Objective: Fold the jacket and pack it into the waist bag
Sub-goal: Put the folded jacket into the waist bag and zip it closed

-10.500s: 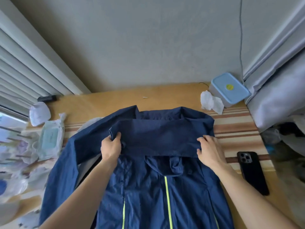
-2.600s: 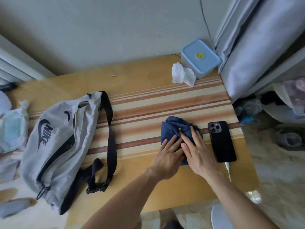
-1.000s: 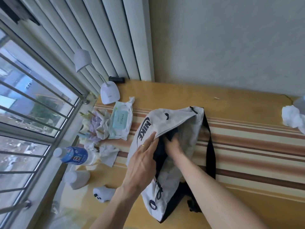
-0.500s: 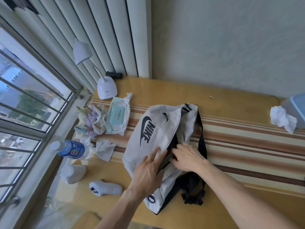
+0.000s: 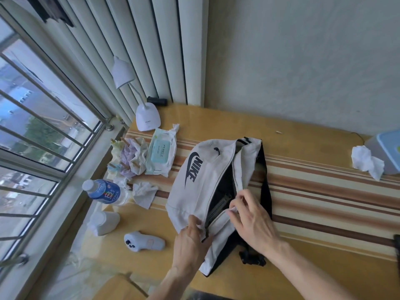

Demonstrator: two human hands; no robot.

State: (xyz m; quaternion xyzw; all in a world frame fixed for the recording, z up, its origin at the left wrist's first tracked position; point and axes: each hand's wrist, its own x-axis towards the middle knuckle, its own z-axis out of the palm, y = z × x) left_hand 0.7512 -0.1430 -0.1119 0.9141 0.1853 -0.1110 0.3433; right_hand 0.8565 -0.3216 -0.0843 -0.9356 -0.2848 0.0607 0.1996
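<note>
A light grey waist bag (image 5: 194, 191) with a dark logo and black strap (image 5: 265, 180) lies on the wooden table (image 5: 313, 263). Its long zipper opening (image 5: 223, 191) gapes, dark inside. The jacket is not visible; I cannot tell what is inside. My left hand (image 5: 190, 241) pinches the bag's fabric at the near end of the zipper. My right hand (image 5: 251, 221) pinches the other edge of the opening, right by the zipper track.
Along the window side stand a white desk lamp (image 5: 147, 115), a wet-wipes pack (image 5: 161, 152), crumpled cloths (image 5: 129, 156), a water bottle (image 5: 104, 192), a white cup (image 5: 104, 221) and a white controller (image 5: 142, 243). A tissue (image 5: 366, 162) and a blue-lidded box (image 5: 387, 150) are far right.
My right hand has come out of the bag and now pinches the edge of the opening. My left hand slid down to the near end of the zipper. The view moved closer.
</note>
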